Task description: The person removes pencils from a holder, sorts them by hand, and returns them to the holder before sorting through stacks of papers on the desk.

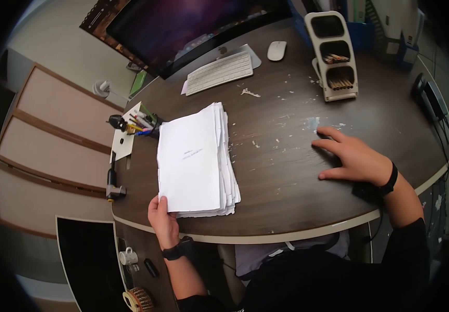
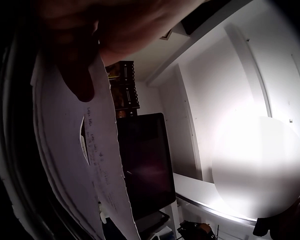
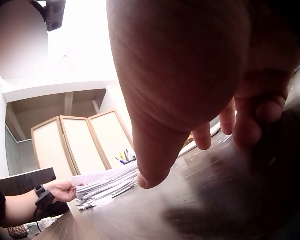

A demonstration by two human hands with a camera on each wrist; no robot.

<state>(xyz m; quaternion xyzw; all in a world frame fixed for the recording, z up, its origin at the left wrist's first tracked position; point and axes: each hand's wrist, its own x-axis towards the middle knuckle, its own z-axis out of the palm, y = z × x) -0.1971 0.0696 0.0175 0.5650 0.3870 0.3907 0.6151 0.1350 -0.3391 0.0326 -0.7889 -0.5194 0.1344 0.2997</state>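
A thick stack of white paper [image 1: 190, 161] with ragged edges lies on the dark wooden desk, a few handwritten lines on its top sheet. At its near left corner the left hand [image 1: 164, 221] pinches the paper, thumb on top; in the left wrist view a finger lies against a sheet [image 2: 102, 150] that shows writing. The right hand [image 1: 357, 158] is held over the desk to the right of the stack, fingers spread and holding nothing. In the right wrist view the stack [image 3: 110, 185] stands beyond the right hand [image 3: 190, 90].
Small paper scraps [image 1: 250, 93] dot the desk. A keyboard [image 1: 220, 74], a mouse [image 1: 276, 51] and a monitor [image 1: 193, 31] stand at the back, a pencil holder [image 1: 334, 57] at the back right. Pens in a cup [image 1: 151, 130] stand left of the stack.
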